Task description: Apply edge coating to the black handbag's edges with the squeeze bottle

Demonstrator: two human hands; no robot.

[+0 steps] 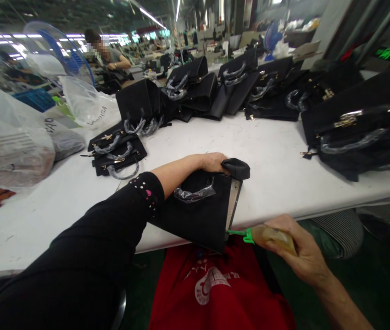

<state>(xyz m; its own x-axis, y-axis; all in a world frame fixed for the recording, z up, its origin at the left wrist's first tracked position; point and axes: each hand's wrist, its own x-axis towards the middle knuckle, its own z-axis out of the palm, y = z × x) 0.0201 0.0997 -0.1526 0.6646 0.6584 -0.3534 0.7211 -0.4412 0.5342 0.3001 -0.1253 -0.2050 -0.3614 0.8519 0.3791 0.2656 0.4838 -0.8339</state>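
A black handbag (198, 215) lies at the table's front edge, partly over my red apron (215, 293). Its handle (195, 195) is wrapped in clear plastic. My left hand (213, 162) is closed on the bag's far edge, beside a folded-back black flap (236, 168); the fingertips are partly hidden. A pale strip (232, 201) shows along the bag's right side. My right hand (296, 245) squeezes a glue bottle (274, 238) of yellowish liquid, its green nozzle (239, 233) touching or very near the strip's lower end.
Several black handbags (138, 103) line the back of the white table (267, 151). A larger black bag (356, 128) stands at the right, and stacked small bags (115, 151) lie at the left. Filled plastic bags (16, 151) crowd the far left. Another person (110, 57) works behind.
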